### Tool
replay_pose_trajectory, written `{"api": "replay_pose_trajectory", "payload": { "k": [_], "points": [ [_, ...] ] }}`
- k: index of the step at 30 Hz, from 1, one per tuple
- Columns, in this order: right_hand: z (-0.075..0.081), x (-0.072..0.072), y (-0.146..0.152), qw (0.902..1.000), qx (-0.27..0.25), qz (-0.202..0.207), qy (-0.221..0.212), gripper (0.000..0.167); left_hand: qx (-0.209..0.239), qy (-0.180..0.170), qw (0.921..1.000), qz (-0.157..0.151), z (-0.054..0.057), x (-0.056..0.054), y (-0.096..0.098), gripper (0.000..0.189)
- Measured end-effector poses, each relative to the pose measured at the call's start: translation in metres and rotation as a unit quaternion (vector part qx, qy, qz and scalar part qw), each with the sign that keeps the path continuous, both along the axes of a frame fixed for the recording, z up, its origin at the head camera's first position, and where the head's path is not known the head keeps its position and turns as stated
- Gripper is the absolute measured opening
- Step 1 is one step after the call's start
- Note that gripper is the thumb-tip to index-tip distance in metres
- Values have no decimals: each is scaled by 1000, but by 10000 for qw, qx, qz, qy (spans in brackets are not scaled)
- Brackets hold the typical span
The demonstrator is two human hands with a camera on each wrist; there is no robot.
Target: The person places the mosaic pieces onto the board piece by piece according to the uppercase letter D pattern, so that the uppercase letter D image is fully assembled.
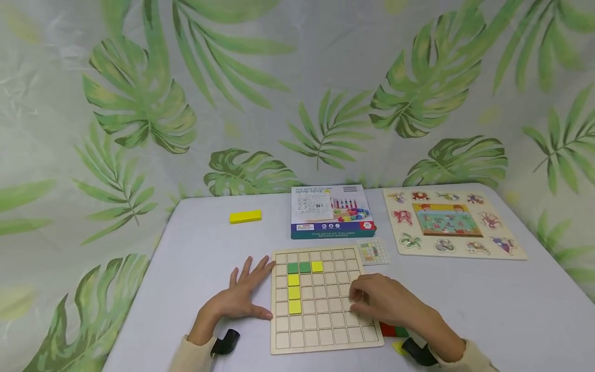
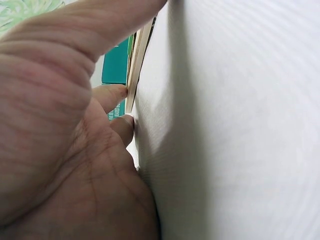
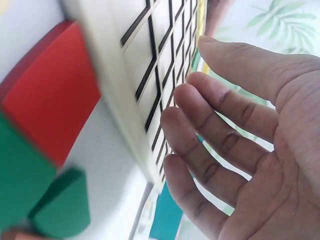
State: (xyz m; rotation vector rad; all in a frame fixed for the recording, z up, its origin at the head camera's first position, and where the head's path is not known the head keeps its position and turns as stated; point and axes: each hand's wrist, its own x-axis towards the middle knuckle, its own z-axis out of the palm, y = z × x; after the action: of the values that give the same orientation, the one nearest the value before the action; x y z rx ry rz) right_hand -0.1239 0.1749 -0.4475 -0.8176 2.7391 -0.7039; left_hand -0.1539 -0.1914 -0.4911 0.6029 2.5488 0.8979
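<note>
A wooden grid board (image 1: 327, 336) lies in front of me. Two green tiles (image 1: 298, 267) and a yellow tile (image 1: 316, 266) run along its second row. Three more yellow tiles (image 1: 294, 293) go down the second column. My left hand (image 1: 239, 299) is spread flat at the board's left side, with thumb and fingertips at its edge. Over the right part of the board hovers my right hand (image 1: 388, 297), its fingers loosely bent. In the right wrist view the thumb and fingers (image 3: 205, 125) stand apart, with nothing between them.
Red (image 3: 60, 95) and green blocks (image 3: 25, 170) lie by the board's lower right, partly under my right wrist. A pattern card (image 1: 378, 253) touches the upper right corner. Farther back are a yellow bar (image 1: 245, 216), a bead-set box (image 1: 325, 233) and a sea-animal puzzle (image 1: 418, 248).
</note>
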Motion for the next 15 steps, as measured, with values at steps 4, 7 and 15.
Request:
{"api": "replay_pose_trajectory", "payload": {
  "k": [4, 7, 15],
  "points": [
    [1, 1, 13, 10000, 26, -79, -51, 10, -23, 2, 10000, 4, 0, 0, 0, 121],
    [1, 2, 21, 9998, 50, -150, -96, 11, -52, 5, 10000, 10, 1, 0, 0, 120],
    [-1, 5, 38, 9985, 379, -382, -103, 21, -12, -41, 10000, 59, 4, 1, 2, 120]
  ]
}}
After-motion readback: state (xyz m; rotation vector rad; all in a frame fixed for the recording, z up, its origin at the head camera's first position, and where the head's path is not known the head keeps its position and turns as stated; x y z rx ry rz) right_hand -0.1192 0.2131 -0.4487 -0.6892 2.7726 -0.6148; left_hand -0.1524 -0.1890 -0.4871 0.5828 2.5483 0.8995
